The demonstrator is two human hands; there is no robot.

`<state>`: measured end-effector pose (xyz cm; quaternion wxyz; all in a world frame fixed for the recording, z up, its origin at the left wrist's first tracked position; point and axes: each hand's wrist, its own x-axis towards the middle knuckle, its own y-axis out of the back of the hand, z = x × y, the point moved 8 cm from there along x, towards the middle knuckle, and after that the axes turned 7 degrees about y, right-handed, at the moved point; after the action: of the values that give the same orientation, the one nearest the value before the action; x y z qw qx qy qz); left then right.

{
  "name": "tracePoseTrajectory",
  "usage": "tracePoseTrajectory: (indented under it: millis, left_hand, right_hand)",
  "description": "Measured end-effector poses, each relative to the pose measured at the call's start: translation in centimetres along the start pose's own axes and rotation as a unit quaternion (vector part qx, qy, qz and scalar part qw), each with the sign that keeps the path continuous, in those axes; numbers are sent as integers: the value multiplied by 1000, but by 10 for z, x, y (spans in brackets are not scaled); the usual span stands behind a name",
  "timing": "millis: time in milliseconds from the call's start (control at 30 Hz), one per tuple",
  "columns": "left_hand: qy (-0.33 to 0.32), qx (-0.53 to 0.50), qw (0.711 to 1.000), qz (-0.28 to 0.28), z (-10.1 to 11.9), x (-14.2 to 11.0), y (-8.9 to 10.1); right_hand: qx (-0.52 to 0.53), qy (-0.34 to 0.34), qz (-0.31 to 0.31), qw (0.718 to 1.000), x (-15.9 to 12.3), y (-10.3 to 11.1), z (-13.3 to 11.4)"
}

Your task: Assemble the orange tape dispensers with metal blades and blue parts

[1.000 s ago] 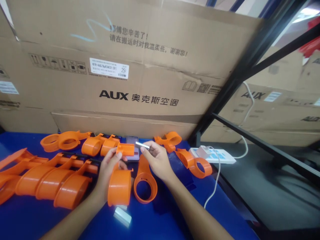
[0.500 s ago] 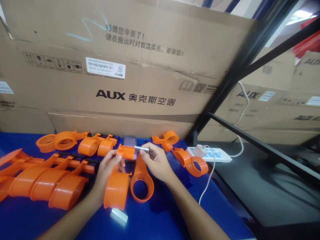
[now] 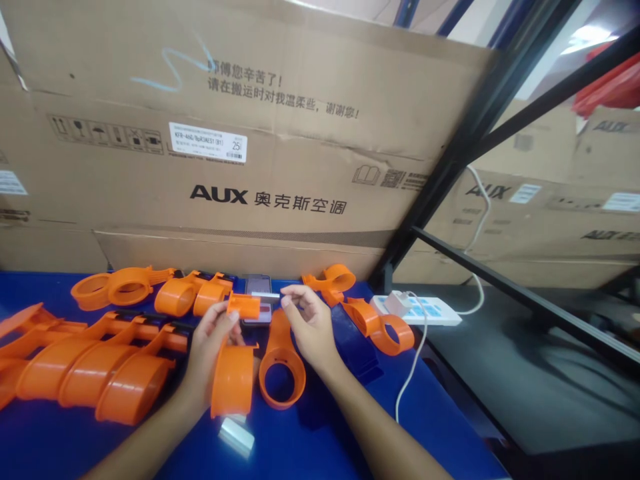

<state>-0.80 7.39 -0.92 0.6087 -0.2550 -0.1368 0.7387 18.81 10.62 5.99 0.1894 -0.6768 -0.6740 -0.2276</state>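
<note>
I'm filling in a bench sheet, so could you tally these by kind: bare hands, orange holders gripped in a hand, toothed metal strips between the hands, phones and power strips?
Hands: 2, the left hand and right hand
Gripped orange holder: 1
Toothed metal strip: 1
Phone: 1
Power strip: 1
Total: 6

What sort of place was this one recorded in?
Probably a warehouse or workshop: a large AUX air-conditioner carton stands behind the blue tabletop, several orange tape dispensers lie about, and a black metal frame slants past the carton.
</note>
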Motion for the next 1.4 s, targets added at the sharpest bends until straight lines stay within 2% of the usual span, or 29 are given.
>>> tracePoseTrajectory:
  millis: [167,800,1400]
  left_hand:
    - [5,-20,1000,15,1,1,2]
    - [21,-11,1000,-1,2,-2,-2]
    - [-34,64,997,7,9,1,2]
  right_hand:
    - [0,-36,9,999,-1,2,5]
    - [38,-56,4,998,0,3,8]
    - [35,-48,-7,998,-4,-2,5]
